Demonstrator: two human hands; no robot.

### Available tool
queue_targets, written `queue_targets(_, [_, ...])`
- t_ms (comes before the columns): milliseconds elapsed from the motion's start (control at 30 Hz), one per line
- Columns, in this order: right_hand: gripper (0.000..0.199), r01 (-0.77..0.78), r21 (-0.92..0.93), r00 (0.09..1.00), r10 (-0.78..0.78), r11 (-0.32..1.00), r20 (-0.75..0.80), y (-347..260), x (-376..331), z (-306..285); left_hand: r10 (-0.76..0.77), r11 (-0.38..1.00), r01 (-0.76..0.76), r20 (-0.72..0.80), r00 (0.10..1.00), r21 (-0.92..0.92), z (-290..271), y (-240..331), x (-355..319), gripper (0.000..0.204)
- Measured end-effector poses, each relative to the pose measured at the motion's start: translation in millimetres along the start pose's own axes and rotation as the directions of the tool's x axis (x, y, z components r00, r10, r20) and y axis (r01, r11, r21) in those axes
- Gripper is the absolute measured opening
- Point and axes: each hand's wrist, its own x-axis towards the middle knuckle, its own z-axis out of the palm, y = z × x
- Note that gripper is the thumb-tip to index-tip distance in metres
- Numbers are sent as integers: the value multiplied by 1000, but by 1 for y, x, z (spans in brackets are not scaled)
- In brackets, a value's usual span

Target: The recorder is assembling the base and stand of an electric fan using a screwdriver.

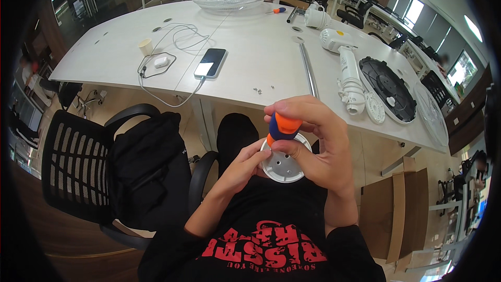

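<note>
My right hand [327, 149] is wrapped round the orange and blue handle of a screwdriver [285, 126], held above a round white plastic part [284, 171]. My left hand [245, 163] grips that part by its left rim, thumb on top. Several small holes show in its face. The screwdriver's tip is hidden, so I cannot tell whether it sits in a screw. Both hands are over my lap, just off the table's front edge. Several small screws [258, 91] lie on the table beyond them, left of a metal pole [308, 70].
On the white table [122, 31] are a phone [211, 63] with a cable, a paper cup [145, 47], a fan grille [228, 1], another screwdriver [276, 10], a white fan motor [336, 40] and a black round base [389, 90]. A chair [78, 162] stands left, a cardboard box [383, 214] right.
</note>
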Motion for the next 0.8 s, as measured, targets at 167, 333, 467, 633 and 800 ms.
queue_targets(167, [52,30,-139,998,-37,990,-48,-6,-1,4,-11,999,10,28,1000,46,-1,-7,1,46])
queue_targets(333, [53,86,-187,988,-108,979,-110,1,-12,3,24,999,-25,19,1000,45,-6,-11,3,46])
queue_targets(467, [53,99,-60,967,-110,993,-231,0,-16,-6,13,999,-14,-32,999,-38,-1,-7,4,38])
queue_targets(633, [51,97,-114,954,-125,989,-274,-4,-12,-20,26,999,-26,-34,999,-23,-1,-10,5,39])
queue_targets(800, [50,37,-172,965,-80,984,-250,-2,-17,-19,84,996,-82,-58,995,45,0,-12,9,44])
